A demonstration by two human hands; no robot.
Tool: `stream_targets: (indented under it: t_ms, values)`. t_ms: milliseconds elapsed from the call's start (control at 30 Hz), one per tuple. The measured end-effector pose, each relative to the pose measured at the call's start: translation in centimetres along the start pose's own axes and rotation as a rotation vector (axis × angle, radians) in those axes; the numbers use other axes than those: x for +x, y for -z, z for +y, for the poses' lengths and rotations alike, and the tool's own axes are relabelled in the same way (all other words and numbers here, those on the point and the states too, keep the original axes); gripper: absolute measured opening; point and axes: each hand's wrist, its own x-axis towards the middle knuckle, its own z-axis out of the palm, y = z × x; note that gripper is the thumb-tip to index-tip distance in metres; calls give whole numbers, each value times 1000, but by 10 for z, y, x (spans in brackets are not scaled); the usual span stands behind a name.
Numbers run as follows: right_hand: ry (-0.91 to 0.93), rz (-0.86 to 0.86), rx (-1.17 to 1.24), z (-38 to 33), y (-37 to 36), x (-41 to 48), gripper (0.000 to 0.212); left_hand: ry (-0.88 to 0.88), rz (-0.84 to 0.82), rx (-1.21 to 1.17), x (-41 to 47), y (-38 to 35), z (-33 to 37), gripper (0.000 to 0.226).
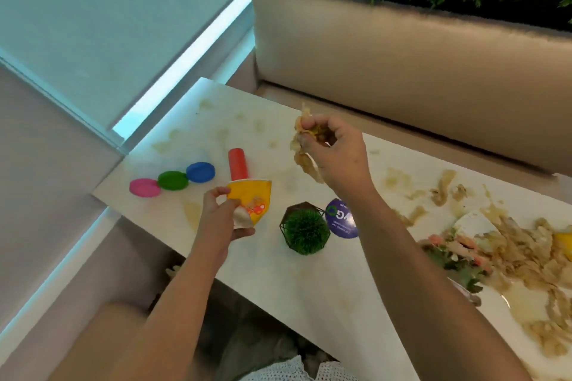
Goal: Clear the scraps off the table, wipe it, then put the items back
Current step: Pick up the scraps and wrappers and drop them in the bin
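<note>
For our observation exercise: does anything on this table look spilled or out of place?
Yes. Pale food scraps are strewn over the right side of the table, spilling off a white plate, with smears near the far left corner. The right hand grips a clump.

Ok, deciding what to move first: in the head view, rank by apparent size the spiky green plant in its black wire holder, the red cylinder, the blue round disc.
Largest: spiky green plant in its black wire holder.
Then red cylinder and blue round disc, about alike, so unranked.
</note>
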Motion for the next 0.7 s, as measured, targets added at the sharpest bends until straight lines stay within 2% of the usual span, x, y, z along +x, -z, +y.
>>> stream_targets:
  t_ms: [233, 433, 700]
  values:
    - [30, -333, -43, 0, -142, -27, 16, 196, 314, -56, 28, 132, -31, 33]
    - [-47, -527, -66, 25, -267, -57, 17, 254, 361, -51, 60, 249, -74, 22]
    - [-134, -677, -173, 78, -411, -89, 21, 291, 511, -103, 96, 363, -122, 32]
